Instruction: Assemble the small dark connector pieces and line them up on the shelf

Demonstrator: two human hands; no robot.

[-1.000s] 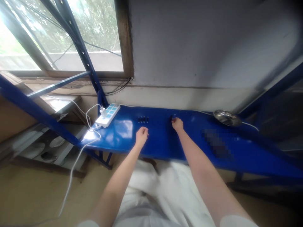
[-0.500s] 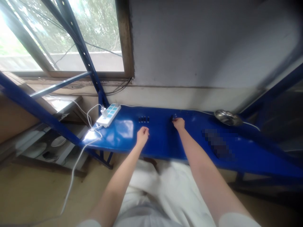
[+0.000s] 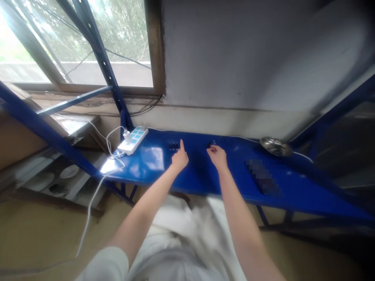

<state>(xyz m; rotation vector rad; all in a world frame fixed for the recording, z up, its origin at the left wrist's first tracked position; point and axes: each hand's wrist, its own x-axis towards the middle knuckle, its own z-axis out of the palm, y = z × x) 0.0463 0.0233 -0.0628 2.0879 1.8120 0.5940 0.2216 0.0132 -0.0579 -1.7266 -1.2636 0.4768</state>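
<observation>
My left hand points its index finger forward, with the other fingers curled and nothing visible in its grasp. That fingertip is at the right end of a short row of small dark cylinders on the blue table; I cannot tell whether it touches one. My right hand is closed in a pinch at the table, farther right. Just beyond its fingertips show a small dark piece and a small clear-bluish piece. What sits between those fingers is too small to make out.
A white power strip with a plugged-in charger and a white cable occupies the table's left end. To the right are a shiny metal dish and a blurred-out dark object. Blue frame posts rise at the left.
My left hand has moved forward and slightly right, and its index finger is now stretched out over the row's right end. My right hand stays near the small pieces. The view has shifted slightly.
</observation>
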